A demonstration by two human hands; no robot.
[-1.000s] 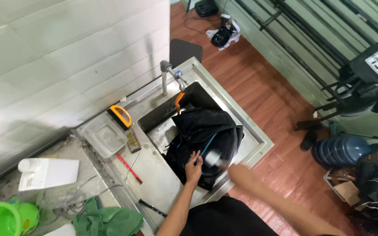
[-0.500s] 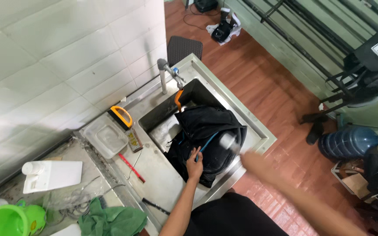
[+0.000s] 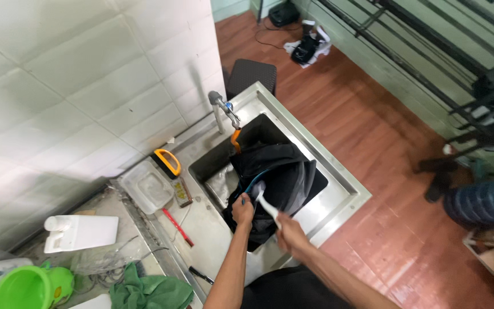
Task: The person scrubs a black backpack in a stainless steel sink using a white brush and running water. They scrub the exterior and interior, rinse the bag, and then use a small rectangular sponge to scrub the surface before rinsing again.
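Observation:
A black backpack with a thin blue trim lies in the steel sink, slumped over the front rim. My left hand grips the fabric at its near left edge. My right hand holds a white brush by the handle, its head pressed on the backpack just right of my left hand. An orange strap of the backpack shows below the tap.
Left of the sink lie a clear plastic tub, a yellow-and-black brush, a red toothbrush, a white jug, a green bucket and a green cloth. A blue water bottle stands on the wooden floor at right.
My right hand has swung in from the right with the white brush and now presses it on the backpack. My left hand keeps its grip on the fabric. The view has shifted closer.

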